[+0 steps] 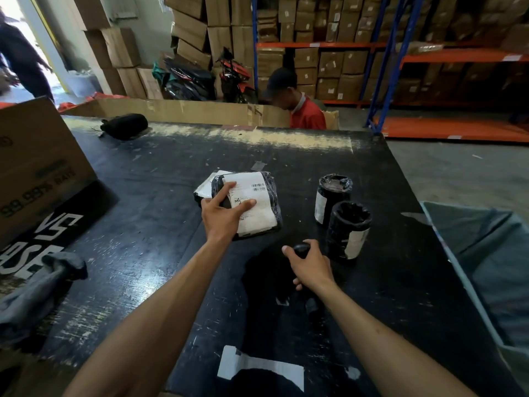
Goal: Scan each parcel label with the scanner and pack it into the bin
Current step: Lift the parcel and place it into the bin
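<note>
A flat black-wrapped parcel with a white barcode label lies face up at the middle of the black table. A second flat parcel lies partly under it. My left hand rests on the label, fingers spread over the parcel's near left corner. My right hand grips a black handheld scanner, just below the parcel. Two black cylindrical parcels with white labels stand upright to the right of the scanner. The grey-green bin sits at the table's right edge.
A large cardboard box stands at the left, a grey cloth near it. A black pouch lies at the far left of the table. A person in red sits behind the table. Another labelled parcel lies at the near edge.
</note>
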`<move>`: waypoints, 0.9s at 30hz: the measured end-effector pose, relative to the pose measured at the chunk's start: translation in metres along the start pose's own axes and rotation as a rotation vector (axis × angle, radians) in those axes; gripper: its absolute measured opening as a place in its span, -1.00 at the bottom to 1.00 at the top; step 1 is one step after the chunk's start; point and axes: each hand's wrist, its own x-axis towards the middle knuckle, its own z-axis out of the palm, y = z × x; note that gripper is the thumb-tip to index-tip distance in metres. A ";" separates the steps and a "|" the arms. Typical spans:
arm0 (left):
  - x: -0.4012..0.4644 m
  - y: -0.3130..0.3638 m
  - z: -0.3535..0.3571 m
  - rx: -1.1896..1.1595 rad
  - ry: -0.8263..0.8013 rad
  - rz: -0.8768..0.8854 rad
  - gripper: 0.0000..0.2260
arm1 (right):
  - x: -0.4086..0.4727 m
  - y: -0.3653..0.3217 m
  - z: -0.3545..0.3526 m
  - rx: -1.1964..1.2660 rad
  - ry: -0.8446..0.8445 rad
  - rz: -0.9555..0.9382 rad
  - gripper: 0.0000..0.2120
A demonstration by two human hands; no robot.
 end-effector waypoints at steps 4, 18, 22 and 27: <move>-0.004 0.008 0.003 -0.060 -0.007 -0.016 -0.41 | -0.006 -0.005 -0.014 -0.370 0.016 -0.041 -0.19; -0.043 0.117 0.097 -0.338 -0.233 0.065 -0.45 | 0.008 -0.056 -0.163 0.132 0.188 -0.611 -0.37; -0.072 0.150 0.159 -0.353 -0.380 0.072 -0.56 | 0.022 -0.036 -0.217 0.124 0.175 -0.633 -0.27; -0.113 0.172 0.252 -0.276 -0.534 0.036 -0.69 | 0.038 0.021 -0.297 0.245 0.228 -0.605 -0.15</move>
